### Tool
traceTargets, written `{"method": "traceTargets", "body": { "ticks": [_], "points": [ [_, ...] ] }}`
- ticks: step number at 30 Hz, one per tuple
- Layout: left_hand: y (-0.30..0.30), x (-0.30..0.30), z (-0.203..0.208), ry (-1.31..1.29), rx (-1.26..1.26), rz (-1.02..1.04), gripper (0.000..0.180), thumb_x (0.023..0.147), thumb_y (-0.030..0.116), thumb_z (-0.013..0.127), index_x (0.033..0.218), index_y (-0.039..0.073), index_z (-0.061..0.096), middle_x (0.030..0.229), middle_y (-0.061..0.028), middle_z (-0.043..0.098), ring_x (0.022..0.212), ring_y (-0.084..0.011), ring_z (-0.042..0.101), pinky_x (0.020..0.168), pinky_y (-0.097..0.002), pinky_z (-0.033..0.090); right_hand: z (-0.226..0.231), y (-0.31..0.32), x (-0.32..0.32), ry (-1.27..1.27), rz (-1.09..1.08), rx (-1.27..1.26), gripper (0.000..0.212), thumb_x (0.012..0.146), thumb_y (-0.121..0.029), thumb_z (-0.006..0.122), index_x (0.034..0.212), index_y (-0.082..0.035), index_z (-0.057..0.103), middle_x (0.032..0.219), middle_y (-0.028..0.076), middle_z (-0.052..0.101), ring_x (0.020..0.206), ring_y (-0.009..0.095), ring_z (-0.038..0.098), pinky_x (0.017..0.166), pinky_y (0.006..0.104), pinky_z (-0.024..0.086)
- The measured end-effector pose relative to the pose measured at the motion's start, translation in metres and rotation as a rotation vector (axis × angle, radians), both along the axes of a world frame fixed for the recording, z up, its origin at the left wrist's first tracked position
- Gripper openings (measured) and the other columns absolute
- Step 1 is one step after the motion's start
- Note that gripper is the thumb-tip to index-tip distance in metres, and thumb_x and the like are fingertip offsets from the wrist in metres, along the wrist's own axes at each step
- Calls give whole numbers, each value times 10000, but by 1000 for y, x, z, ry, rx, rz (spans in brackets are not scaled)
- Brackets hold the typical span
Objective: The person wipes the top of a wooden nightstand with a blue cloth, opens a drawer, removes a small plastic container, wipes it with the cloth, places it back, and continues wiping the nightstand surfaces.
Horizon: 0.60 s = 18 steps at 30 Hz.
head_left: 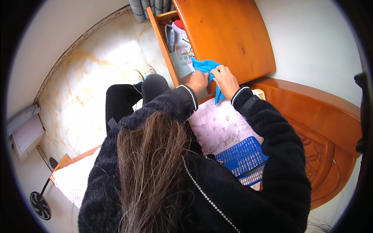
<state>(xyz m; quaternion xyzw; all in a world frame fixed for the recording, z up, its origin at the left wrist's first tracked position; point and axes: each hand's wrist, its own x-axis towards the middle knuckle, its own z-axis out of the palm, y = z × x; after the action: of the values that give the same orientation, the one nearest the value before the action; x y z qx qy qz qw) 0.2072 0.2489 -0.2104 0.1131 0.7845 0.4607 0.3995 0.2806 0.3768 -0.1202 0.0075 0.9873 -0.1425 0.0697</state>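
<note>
A bright blue cloth is bunched up at the near corner of the wooden cabinet, partly over the edge of its open drawer. My left hand is closed on the cloth from the left. On the other side my right hand grips it with bent fingers, and one end of the cloth hangs below the hand. Inside the drawer, just beyond my left hand, lie a clear plastic container, a grey pouch-like item and something red.
The orange-brown cabinet top spreads ahead of me. A blue plastic basket sits on the pink flowered bedding by my right arm. The carved wooden headboard stands at right. Tiled floor lies at left, with a black fan-like object lower down.
</note>
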Motion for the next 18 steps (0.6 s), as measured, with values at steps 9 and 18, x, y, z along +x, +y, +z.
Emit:
{"method": "traceTargets", "body": {
  "ticks": [9, 18],
  "points": [
    [30, -85, 8, 166, 137, 210, 358, 955, 243, 523, 950, -98, 632, 905, -334, 645, 893, -461, 646, 769, -492, 478, -17, 21, -96, 269, -29, -64, 207, 830, -26, 560, 1023, -83, 608, 1008, 103, 550, 979, 313, 545, 815, 389, 510],
    [66, -267, -11, 523, 38, 133, 336, 913, 247, 547, 875, -62, 673, 906, -331, 637, 908, -474, 630, 766, -514, 503, -40, 38, -258, 464, -119, 133, 149, 852, -75, 575, 938, -75, 697, 998, 96, 593, 995, 311, 566, 824, 374, 538]
  ]
}}
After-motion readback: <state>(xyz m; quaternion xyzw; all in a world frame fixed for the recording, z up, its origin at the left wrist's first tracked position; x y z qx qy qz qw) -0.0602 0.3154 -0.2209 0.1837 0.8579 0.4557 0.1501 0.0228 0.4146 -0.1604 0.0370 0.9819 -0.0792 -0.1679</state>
